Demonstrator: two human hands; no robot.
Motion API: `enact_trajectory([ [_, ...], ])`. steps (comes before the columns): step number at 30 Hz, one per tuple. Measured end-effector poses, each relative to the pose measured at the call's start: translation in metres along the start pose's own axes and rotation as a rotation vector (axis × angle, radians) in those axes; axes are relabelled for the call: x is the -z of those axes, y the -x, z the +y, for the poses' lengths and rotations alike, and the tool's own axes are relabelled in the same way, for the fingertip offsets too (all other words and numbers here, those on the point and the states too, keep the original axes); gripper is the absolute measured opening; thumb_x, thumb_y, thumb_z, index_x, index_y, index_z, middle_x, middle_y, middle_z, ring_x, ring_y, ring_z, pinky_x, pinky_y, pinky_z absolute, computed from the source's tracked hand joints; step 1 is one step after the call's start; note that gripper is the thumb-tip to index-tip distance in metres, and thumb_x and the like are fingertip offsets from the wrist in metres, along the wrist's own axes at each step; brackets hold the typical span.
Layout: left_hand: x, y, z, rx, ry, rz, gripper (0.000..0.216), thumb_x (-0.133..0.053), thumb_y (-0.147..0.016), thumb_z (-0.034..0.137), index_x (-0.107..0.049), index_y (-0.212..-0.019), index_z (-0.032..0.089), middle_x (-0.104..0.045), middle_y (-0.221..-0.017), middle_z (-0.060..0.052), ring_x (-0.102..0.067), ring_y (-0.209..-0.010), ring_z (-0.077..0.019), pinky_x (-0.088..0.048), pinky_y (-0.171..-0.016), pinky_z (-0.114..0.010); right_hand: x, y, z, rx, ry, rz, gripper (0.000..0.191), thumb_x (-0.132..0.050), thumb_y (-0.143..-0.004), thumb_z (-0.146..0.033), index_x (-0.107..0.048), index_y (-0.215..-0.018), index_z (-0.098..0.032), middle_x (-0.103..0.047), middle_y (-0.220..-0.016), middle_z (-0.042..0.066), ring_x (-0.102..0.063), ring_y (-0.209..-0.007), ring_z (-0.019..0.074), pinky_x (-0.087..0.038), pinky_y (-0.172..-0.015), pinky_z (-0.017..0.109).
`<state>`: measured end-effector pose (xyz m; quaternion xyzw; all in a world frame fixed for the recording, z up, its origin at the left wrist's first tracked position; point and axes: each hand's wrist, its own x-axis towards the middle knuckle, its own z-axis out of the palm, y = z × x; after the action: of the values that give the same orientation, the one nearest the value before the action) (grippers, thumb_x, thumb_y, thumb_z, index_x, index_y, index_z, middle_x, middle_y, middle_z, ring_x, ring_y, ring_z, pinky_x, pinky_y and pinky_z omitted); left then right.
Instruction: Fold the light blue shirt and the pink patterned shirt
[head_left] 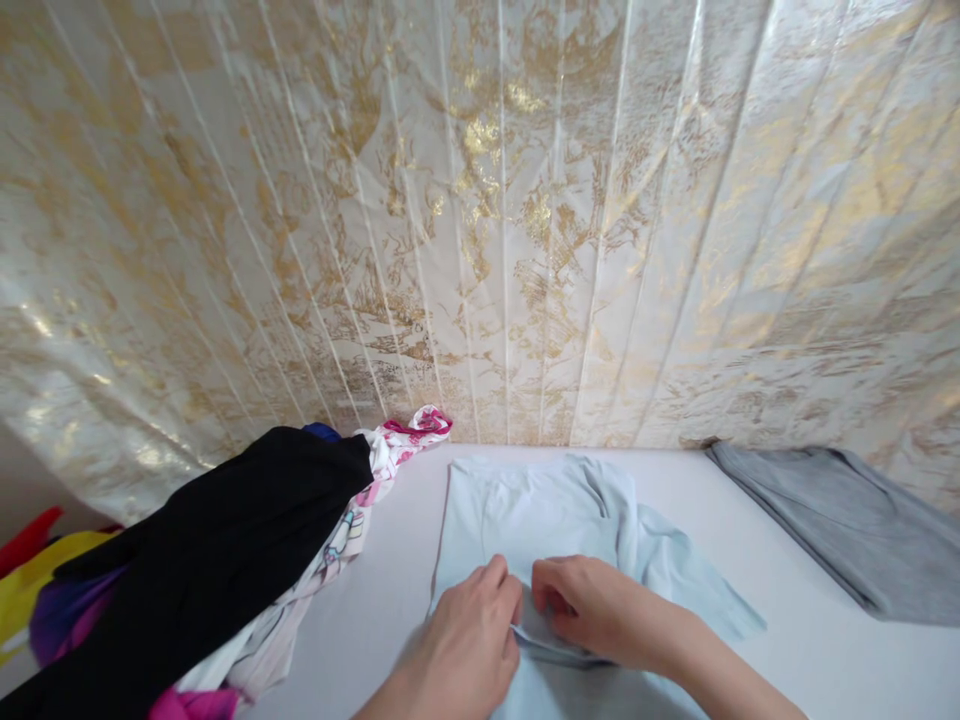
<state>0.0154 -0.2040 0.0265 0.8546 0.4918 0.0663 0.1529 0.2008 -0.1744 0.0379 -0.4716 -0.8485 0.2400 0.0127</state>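
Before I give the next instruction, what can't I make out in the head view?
All in the head view:
- Left hand and right hand: fingertip grip, hidden by the hands themselves.
- Light blue garment: near end, cut off by the bottom edge.
- Whatever lies fully under the black garment: covered by it.
- Gray garment: right end, cut off by the right edge.

Behind the white counter (pixel 382 590) hangs a shiny, vertically creased curtain (pixel 510 250) with gold patterning. At the left, a black garment (pixel 255 530) lies heaped over white fabric with a pink print (pixel 388 452), beside yellow cloth (pixel 64 562). A gray folded garment (pixel 847 530) lies at the right.
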Motion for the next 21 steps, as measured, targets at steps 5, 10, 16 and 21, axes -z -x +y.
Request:
enact_trajectory([
  [5, 0.003, 0.005, -0.007, 0.044, 0.038, 0.032, 0.022, -0.045, -0.069, 0.003, -0.046, -0.080, 0.022, -0.054, -0.089, 0.002, -0.055, -0.074, -0.0144, -0.037, -0.065, -0.025, 0.012, 0.008, 0.003, -0.039, 0.029, -0.050, 0.027, -0.054, -0.064, -0.008, -0.068, -0.084, -0.021, -0.072, -0.084, 0.003, -0.062, -0.072, 0.0157, -0.031, -0.056, 0.021],
  [10, 0.002, 0.007, -0.014, 0.004, 0.096, 0.019, 0.023, -0.043, -0.072, 0.001, -0.048, -0.079, 0.022, -0.057, -0.086, 0.002, -0.057, -0.075, -0.0139, -0.037, -0.066, -0.023, 0.007, 0.009, -0.004, -0.062, 0.079, -0.033, 0.028, -0.054, -0.068, -0.012, -0.069, -0.089, -0.023, -0.073, -0.077, 0.002, -0.064, -0.069, 0.0184, -0.029, -0.055, 0.024],
  [16, 0.003, 0.008, -0.022, 0.083, 0.156, -0.009, 0.026, -0.037, -0.084, 0.003, -0.050, -0.095, 0.022, -0.065, -0.081, 0.000, -0.063, -0.075, -0.0173, -0.040, -0.066, -0.024, -0.013, -0.002, -0.018, 0.150, -0.103, 0.047, 0.032, -0.050, -0.074, -0.008, -0.066, -0.096, -0.024, -0.072, -0.089, 0.000, -0.065, -0.076, 0.0135, -0.037, -0.063, 0.019],
  [21, 0.004, 0.012, -0.025, 0.121, 0.230, -0.022, 0.030, -0.036, -0.086, 0.001, -0.046, -0.106, 0.022, -0.066, -0.079, 0.001, -0.064, -0.075, -0.0171, -0.043, -0.069, -0.024, -0.030, -0.009, -0.023, 0.174, -0.141, 0.065, 0.030, -0.049, -0.074, -0.006, -0.066, -0.091, -0.023, -0.071, -0.093, -0.001, -0.065, -0.080, 0.0128, -0.039, -0.068, 0.018],
])
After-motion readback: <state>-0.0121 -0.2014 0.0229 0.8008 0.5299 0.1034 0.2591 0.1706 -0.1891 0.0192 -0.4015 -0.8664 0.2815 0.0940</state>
